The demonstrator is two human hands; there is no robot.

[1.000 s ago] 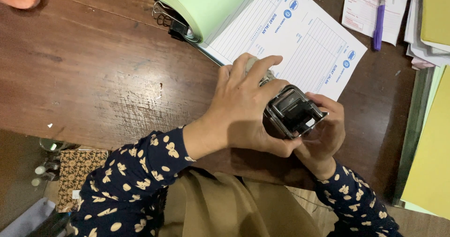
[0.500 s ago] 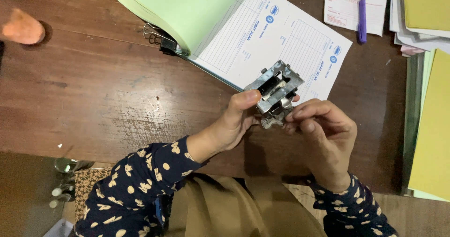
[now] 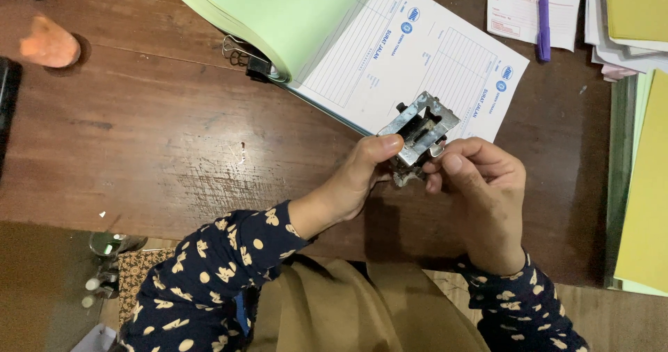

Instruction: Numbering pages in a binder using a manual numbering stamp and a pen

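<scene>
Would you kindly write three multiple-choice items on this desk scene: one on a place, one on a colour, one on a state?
1. Where does the purple pen lie?
A on a white slip at upper right
B on the floor
C in a hand

2. What colour is the lifted page of the open form book?
A red
B pale green
C black

3. How is the small grey metal stamp mechanism held?
A lying untouched
B between left hand and right hand
C clipped to the book

Answers: 1 A, it rests on the slip; 2 B, pale green sheet; 3 B, both hands' fingers grip it above the brown wooden desk.

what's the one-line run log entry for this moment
left hand: grips metal stamp | right hand: fingers on stamp | above wooden desk | form pad open behind
</scene>
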